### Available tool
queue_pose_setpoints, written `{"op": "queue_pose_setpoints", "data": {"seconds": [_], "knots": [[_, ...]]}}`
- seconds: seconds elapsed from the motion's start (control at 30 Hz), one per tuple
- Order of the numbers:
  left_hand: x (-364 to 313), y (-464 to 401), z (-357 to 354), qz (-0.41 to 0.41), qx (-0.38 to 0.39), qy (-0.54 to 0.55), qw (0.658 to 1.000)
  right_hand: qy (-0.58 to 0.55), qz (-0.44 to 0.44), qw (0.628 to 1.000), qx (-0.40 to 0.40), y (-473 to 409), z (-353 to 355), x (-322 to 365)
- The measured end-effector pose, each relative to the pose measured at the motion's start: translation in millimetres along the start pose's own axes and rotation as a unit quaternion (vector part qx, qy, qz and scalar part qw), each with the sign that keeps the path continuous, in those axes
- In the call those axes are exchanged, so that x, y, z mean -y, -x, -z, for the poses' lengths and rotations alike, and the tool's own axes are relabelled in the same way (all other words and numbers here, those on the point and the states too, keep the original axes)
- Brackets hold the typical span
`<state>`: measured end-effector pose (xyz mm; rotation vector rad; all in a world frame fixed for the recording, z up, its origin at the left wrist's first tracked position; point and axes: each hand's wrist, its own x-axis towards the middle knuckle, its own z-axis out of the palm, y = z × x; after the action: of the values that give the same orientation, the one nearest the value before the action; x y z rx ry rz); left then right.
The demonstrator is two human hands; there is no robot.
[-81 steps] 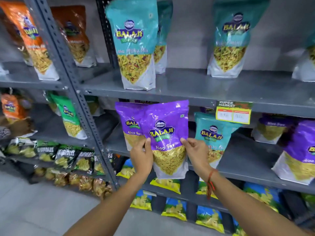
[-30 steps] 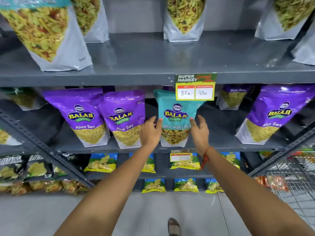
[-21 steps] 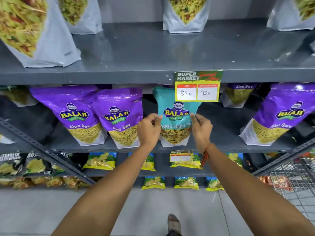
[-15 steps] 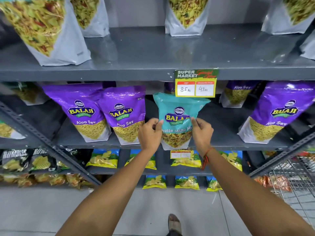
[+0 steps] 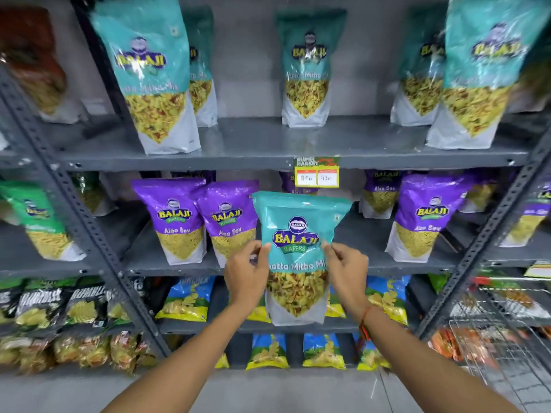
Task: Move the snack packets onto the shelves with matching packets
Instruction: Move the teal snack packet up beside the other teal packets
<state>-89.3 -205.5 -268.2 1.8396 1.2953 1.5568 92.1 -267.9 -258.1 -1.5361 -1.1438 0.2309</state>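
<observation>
A teal Khatta Mitha Mix packet hangs upright in front of the middle shelf, clear of it. My left hand pinches its left edge and my right hand pinches its right edge. Purple Aloo Sev packets stand on that middle shelf on both sides, with another purple packet at the right. On the upper shelf stand several matching teal packets, one of them in the middle.
A yellow price tag hangs from the upper shelf's front edge. Blue-and-yellow chip bags fill the lower shelves. Grey slotted uprights frame the bay. A wire cart stands at the lower right. Green packets stand in the left bay.
Both hands have pulled the teal packet off the middle shelf, out toward me. The view has tilted up, showing the upper shelf's teal packets in full.
</observation>
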Motion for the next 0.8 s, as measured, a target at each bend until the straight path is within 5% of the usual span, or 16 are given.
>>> {"op": "queue_pose_setpoints", "data": {"seconds": [0.27, 0.53, 0.8], "knots": [[-101.7, -105.7, 15.4, -0.096, -0.088, 0.094, 0.987, -0.036, 0.133, 0.986, -0.095, -95.3, 39.1, 108.8], [-180.8, -242.7, 3.6, -0.153, -0.086, 0.083, 0.981, -0.1, 0.16, 0.971, -0.144, -221.8, 48.3, 183.4], [-166.8, -309.0, -26.0, -0.126, -0.102, 0.056, 0.985, -0.083, 0.105, 0.982, -0.136, -287.1, 13.1, 172.5]]}}
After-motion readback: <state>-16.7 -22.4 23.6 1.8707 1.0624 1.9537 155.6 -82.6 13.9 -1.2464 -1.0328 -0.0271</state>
